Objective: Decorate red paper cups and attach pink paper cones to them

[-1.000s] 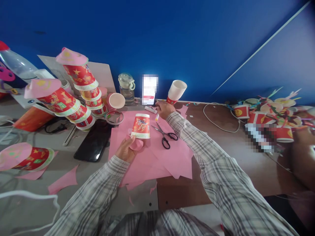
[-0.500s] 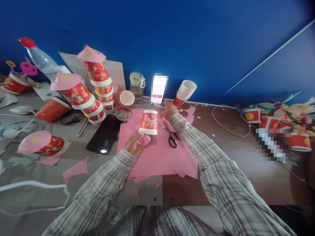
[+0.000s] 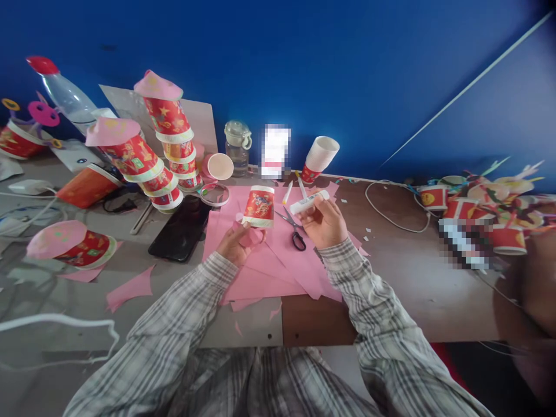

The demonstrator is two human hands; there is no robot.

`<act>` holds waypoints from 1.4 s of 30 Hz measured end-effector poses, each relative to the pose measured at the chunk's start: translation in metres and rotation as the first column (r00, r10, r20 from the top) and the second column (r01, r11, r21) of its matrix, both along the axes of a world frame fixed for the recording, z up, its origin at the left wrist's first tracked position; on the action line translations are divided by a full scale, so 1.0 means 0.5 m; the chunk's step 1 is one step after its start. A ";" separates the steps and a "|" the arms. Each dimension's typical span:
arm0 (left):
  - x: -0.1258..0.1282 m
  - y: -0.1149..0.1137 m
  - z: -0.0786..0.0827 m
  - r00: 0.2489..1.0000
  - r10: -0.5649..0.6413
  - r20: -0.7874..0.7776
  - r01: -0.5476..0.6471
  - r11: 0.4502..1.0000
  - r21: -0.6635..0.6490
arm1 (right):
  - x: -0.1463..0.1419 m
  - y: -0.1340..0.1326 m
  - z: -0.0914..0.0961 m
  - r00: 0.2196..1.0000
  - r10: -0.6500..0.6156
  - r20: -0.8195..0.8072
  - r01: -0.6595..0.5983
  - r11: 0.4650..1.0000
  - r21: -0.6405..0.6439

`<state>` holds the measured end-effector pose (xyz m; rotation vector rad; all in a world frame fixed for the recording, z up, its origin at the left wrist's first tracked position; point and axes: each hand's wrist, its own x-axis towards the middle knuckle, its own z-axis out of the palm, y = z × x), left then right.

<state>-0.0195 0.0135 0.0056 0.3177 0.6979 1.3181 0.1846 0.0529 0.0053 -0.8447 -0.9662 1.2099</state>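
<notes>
My left hand (image 3: 236, 243) is closed on a red patterned paper cup (image 3: 259, 207), held near its white rim with the rim downward. A pink paper piece (image 3: 252, 236) sits in the same hand, just under the cup. My right hand (image 3: 328, 223) grips a white glue stick (image 3: 309, 202), tilted and pointing left toward the cup. Between the hands, black-handled scissors (image 3: 297, 238) lie on pink paper sheets (image 3: 278, 272). Two slim pens or markers (image 3: 287, 192) rest just behind the scissors.
On the left stand two towers of red cups with pink cone tops (image 3: 165, 110), beside a black phone (image 3: 180, 231). A water bottle (image 3: 237, 147), a lit blurred screen (image 3: 275, 150) and a cup stack (image 3: 320, 156) line the wall. Decorated cups (image 3: 508, 237) and another person's arm (image 3: 538, 284) are at right.
My right hand has come back from near the lit screen and now holds the glue stick above the scissors. The left hand still holds the cup. A person's arm has appeared at the right edge.
</notes>
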 end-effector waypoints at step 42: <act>-0.016 0.015 -0.031 0.998 -0.061 0.013 0.060 0.998 0.032 | 0.050 0.250 -0.041 0.045 0.172 0.984 0.261 0.949 -0.178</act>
